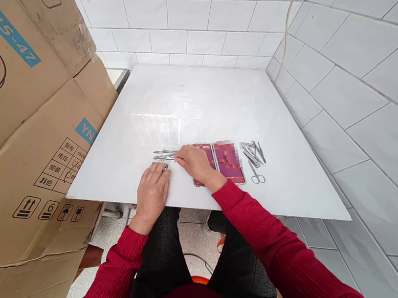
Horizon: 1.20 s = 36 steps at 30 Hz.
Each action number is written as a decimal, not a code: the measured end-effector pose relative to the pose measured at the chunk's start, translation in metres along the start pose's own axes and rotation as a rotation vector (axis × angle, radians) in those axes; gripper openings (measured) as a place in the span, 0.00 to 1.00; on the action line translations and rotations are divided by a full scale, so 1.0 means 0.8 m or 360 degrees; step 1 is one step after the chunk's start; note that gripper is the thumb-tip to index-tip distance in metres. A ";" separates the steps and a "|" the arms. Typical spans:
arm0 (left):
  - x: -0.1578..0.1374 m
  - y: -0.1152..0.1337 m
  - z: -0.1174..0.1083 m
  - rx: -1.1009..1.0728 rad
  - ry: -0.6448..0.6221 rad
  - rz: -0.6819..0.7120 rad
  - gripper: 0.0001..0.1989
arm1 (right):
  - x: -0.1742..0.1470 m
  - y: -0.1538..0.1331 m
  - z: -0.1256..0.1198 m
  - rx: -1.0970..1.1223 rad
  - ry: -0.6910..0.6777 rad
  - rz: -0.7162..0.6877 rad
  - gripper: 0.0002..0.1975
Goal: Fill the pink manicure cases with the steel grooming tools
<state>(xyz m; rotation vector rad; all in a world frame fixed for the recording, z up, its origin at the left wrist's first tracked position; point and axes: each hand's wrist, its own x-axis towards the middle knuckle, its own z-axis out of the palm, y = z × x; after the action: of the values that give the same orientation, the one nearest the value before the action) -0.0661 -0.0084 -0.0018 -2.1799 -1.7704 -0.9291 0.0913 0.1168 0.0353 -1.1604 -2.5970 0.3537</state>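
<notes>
Case (226, 166), red and purple, lies open toward the near side of the white surface (214, 97). Right hand (197, 163) crosses its left half, fingers curled, thumb and fingertips together at thin metal tools (165, 156) left of it; cannot tell if any is gripped. Left hand (152, 192) sits left and nearer, fingers bent and close together, at a small metal piece (165, 167); hold unclear. Right of case: more metal implements (252, 157), scissors (255, 174) nearest. Cardboard box (35, 142) stands left.
</notes>
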 end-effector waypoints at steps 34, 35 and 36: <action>-0.003 0.001 0.003 0.0055 0.0046 0.0048 0.13 | 0.025 -0.021 -0.020 -0.0389 -0.0191 -0.0137 0.15; -0.003 0.001 0.003 0.0064 0.0056 0.0058 0.13 | 0.027 -0.021 -0.019 -0.0396 -0.0198 -0.0157 0.15; -0.003 0.001 0.003 0.0073 0.0066 0.0063 0.13 | 0.028 -0.021 -0.018 -0.0404 -0.0208 -0.0174 0.15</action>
<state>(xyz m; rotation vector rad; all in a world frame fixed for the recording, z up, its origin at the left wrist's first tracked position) -0.0650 -0.0093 -0.0051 -2.1435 -1.7067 -0.9092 0.0704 0.1242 0.0580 -1.0976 -2.8714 0.0797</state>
